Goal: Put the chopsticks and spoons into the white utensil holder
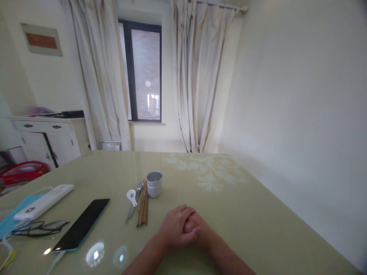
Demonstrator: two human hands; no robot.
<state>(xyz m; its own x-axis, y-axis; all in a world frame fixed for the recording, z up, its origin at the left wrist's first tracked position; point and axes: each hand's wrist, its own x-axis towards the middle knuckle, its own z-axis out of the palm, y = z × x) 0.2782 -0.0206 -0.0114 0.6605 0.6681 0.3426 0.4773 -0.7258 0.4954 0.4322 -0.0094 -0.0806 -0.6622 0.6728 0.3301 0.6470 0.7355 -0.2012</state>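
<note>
My left hand (174,225) lies over my right hand (197,225), its fingers and thumb wrapped round it. Beneath it my right hand looks curled closed, though most of its fingers are hidden; no object shows in either hand. Both forearms rest at the near edge of the table (243,214). Just beyond the hands, to the left, several wooden chopsticks (142,206) lie in a bundle. Beside them are a white ceramic spoon (132,196) and metal spoons (139,188), partly overlapping. A grey cup-like container (155,187) with holes in its bottom stands upright behind the chopsticks.
On the left of the table lie a black-screened phone (83,223) with a cable, eyeglasses (40,228), a white power bank (44,202) and a blue face mask (17,214). A wall (301,114) borders the right side. A white cabinet (54,137) stands back left.
</note>
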